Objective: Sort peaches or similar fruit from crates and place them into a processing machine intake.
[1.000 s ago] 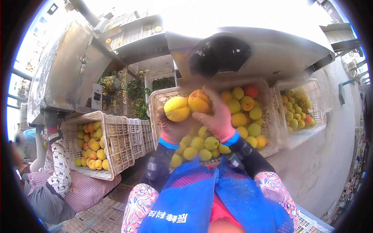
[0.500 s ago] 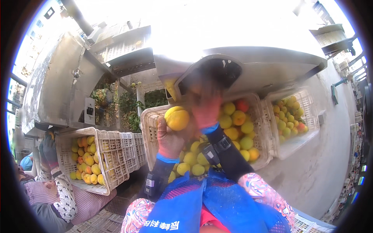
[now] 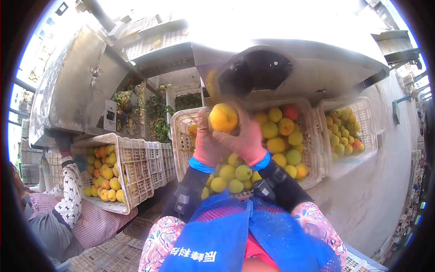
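A large yellow peach [image 3: 223,117] sits held up between my two gloved hands, above a crate [image 3: 180,122] of peaches. My left hand [image 3: 206,143], in a pinkish glove with a blue cuff, is closed around its left side. My right hand [image 3: 248,141], gloved alike, wraps its right side, with the thumb crossing beneath the fruit. Several green-yellow and orange peaches [image 3: 235,174] lie in the crate under my wrists, and one red peach [image 3: 290,112] rests near its far right corner. My palms hide part of the crate's contents.
Beyond the crate stands a metal machine with a dark opening [image 3: 256,72]. A second peach crate [image 3: 371,136] is at the right. To the left, a tilted crate [image 3: 131,177] of peaches stands beside another person's patterned sleeve [image 3: 70,188].
My right hand has come back from the dark opening to the peach in my left hand. Both hands now hold it. The view has shifted slightly, and the person at left has reached farther forward.
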